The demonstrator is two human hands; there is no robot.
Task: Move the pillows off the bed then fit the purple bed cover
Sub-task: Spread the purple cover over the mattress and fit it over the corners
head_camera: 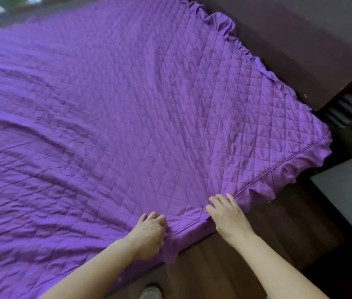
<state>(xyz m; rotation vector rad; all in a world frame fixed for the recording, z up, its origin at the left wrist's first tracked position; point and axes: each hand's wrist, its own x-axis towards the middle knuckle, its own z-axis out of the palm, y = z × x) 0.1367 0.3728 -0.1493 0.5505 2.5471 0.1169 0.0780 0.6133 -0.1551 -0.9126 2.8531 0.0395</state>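
Skew, judged the likeliest fault. Gripped a fold of the purple bed cover [140, 100] with the left hand [150, 228], fingers curled into the cloth just beside the piped seam [278, 167]. Pressed the right hand [228, 216] flat a little further along that seam, fingers near straight, nothing pinched as far as could be told. Could have dragged the seam crooked off the mattress edge with one hand hauling and the other only pinning. Could equally have trapped the ruffle [263, 190] under the seam between the two hands, or pushed slack inward and deepened the long wrinkles [30, 147] well away from the seam. Lay spread over the whole bed, quilted in diamonds, smoother near the seam than far from it. Hung its ruffle down below the seam, over dark wood floor [214, 266]. Showed a grey cushioned block [347, 195] past the seam's corner end, a dark panel [289, 39] along the side running away from that corner, and a pale shoe [151, 292] on the floor below the seam.
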